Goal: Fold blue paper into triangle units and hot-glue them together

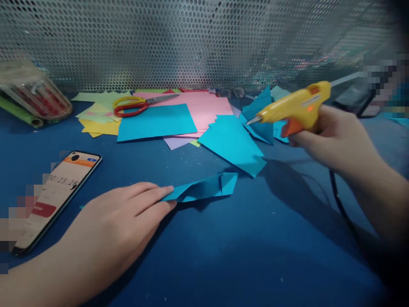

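My left hand [128, 217] presses on one end of a folded blue paper strip [204, 187] on the table, its fingers closed together over that end. The strip's free end points right and stands partly open along its fold. In my right hand [338, 132] is a yellow glue gun [290, 108] with an orange trigger, raised above the table, its nozzle pointing left. A small orange light glows on its side. Just left of and below the nozzle lies a cut blue paper sheet [234, 143]. Behind the nozzle stands a folded blue paper piece [262, 117].
Red-and-yellow-handled scissors [134, 106] rest on a blue sheet [156, 123] over stacked coloured paper [207, 106]. A phone [60, 192] showing a timer lies at left, below a clear jar [35, 91]. A perforated metal panel [179, 47] closes the back. A black cord [340, 204] runs at right.
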`<state>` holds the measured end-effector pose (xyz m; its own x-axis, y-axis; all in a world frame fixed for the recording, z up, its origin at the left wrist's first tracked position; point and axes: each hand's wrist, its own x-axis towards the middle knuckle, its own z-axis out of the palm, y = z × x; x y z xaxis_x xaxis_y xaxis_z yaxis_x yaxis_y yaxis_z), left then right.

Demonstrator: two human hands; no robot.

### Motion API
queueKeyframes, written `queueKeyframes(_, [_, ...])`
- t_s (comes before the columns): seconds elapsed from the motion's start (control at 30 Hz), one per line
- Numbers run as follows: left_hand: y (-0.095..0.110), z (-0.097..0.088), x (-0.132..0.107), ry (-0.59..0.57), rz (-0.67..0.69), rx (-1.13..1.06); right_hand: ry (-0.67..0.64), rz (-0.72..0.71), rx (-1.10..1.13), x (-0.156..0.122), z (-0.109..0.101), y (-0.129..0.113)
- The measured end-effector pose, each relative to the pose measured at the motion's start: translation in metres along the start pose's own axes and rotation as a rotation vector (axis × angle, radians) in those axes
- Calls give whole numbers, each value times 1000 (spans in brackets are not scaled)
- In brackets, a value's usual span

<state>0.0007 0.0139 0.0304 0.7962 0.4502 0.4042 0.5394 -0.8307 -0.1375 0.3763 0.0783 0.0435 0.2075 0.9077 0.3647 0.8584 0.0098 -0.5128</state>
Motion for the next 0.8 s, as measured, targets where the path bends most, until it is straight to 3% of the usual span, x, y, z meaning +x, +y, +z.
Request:
queueKeyframes(0.13, [0, 2, 0, -8, 20, 24, -84, -116, 7, -20, 6, -27])
queueKeyframes(0.27, [0, 3, 3, -1, 18, 22, -97, -185, 4, -27, 3, -28])
queueKeyframes(0.47, [-2, 4, 6, -25, -20, 30, -325, -55, 184, -30, 12, -25])
queueKeyframes(0.63, [-6, 4, 2, -25, -15, 78, -213, -85, 220, -40, 20, -38])
queueKeyframes(0.8, [-8, 2, 1, -23, 14, 116, -59, -161, 269, -50, 23, -34])
